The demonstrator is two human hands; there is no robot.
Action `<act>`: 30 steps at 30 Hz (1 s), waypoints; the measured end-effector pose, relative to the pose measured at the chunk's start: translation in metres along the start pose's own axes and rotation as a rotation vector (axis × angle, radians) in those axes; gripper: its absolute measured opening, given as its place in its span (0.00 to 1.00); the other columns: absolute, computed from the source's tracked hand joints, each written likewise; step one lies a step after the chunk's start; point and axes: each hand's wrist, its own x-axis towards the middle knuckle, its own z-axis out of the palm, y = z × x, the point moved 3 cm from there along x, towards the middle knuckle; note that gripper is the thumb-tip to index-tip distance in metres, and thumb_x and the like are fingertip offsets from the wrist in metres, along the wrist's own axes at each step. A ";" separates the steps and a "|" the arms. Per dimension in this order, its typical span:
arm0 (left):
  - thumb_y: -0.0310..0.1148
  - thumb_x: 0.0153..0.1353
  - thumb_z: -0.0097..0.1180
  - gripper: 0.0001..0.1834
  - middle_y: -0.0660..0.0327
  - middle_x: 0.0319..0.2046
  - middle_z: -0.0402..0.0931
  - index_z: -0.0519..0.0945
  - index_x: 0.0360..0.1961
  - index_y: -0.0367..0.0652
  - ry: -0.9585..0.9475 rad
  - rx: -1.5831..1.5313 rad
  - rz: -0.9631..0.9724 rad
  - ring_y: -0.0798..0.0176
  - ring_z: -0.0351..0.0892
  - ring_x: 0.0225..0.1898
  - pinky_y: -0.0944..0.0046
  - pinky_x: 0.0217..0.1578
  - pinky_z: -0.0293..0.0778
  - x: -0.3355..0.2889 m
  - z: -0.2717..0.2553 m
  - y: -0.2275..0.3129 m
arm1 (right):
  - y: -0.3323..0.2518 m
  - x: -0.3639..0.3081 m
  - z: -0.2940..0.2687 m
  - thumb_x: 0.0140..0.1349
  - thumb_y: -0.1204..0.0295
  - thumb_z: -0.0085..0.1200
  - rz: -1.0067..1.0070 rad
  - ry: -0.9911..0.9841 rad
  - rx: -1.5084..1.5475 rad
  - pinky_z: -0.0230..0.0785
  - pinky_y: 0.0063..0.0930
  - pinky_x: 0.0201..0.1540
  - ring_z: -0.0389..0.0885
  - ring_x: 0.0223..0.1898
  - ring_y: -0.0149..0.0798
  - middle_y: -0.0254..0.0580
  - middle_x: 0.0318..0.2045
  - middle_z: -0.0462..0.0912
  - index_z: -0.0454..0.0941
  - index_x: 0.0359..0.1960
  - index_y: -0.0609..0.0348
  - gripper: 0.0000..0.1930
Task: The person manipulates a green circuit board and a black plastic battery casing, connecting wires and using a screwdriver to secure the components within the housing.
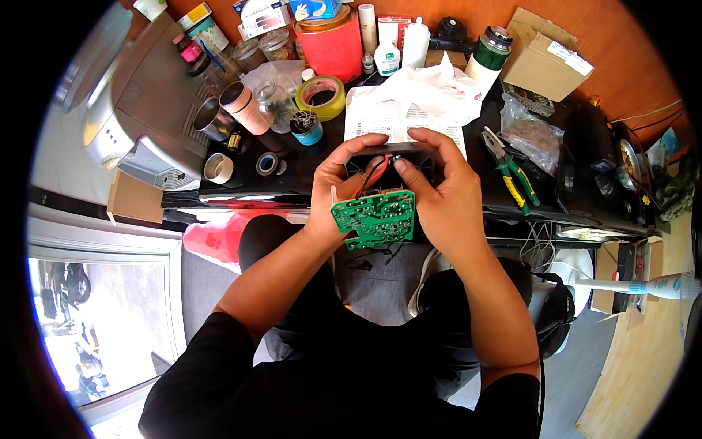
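Both my hands grip a black plastic housing (417, 156) in front of me, just over the near edge of the black table. My left hand (330, 183) wraps its left side, and my right hand (447, 194) holds its right side with the thumb pressed inside by a small green part (393, 158). Red and black wires (376, 174) run from inside the housing. Below it hangs a green circuit board (374, 218), solder side facing me, close against my left palm. Part of the housing is hidden behind my fingers.
Pliers with green-yellow handles (514, 174) lie on the table to the right. White papers (369, 110) and crumpled plastic spread behind my hands. Yellow tape (322, 97), a pink tumbler (243, 106) and a white cup (218, 168) stand left. A red tub (330, 47) and cardboard box (545, 58) stand at the back.
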 end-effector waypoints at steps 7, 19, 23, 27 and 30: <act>0.17 0.65 0.59 0.16 0.59 0.48 0.82 0.81 0.53 0.35 0.016 0.161 0.052 0.71 0.80 0.47 0.71 0.49 0.78 -0.002 0.002 0.004 | -0.001 -0.002 0.001 0.60 0.76 0.65 0.119 -0.019 0.112 0.75 0.30 0.48 0.85 0.44 0.40 0.53 0.42 0.86 0.77 0.53 0.59 0.19; 0.17 0.65 0.58 0.15 0.59 0.49 0.81 0.81 0.53 0.36 -0.012 0.157 0.075 0.70 0.79 0.48 0.70 0.49 0.78 -0.005 0.000 0.010 | -0.004 -0.003 0.005 0.61 0.79 0.64 0.069 -0.091 0.165 0.72 0.27 0.52 0.82 0.46 0.34 0.46 0.44 0.84 0.74 0.52 0.63 0.18; 0.17 0.65 0.58 0.15 0.59 0.48 0.81 0.81 0.52 0.37 -0.019 0.149 0.062 0.70 0.79 0.49 0.69 0.51 0.77 -0.006 0.000 0.010 | -0.005 -0.002 0.005 0.62 0.81 0.62 0.111 -0.109 0.210 0.71 0.26 0.53 0.80 0.46 0.32 0.43 0.44 0.83 0.73 0.52 0.62 0.17; 0.16 0.65 0.58 0.16 0.60 0.49 0.80 0.80 0.53 0.37 -0.052 0.153 0.095 0.70 0.78 0.51 0.70 0.53 0.76 -0.005 0.002 0.012 | -0.005 -0.003 0.004 0.61 0.81 0.63 0.058 -0.067 0.247 0.71 0.26 0.52 0.79 0.44 0.31 0.42 0.41 0.82 0.71 0.52 0.62 0.19; 0.17 0.65 0.58 0.17 0.60 0.49 0.80 0.79 0.55 0.37 -0.086 0.091 0.055 0.70 0.78 0.50 0.70 0.52 0.76 -0.003 -0.001 0.008 | -0.008 -0.005 0.001 0.60 0.80 0.64 0.107 -0.065 0.189 0.71 0.26 0.50 0.80 0.44 0.32 0.43 0.41 0.82 0.70 0.53 0.60 0.21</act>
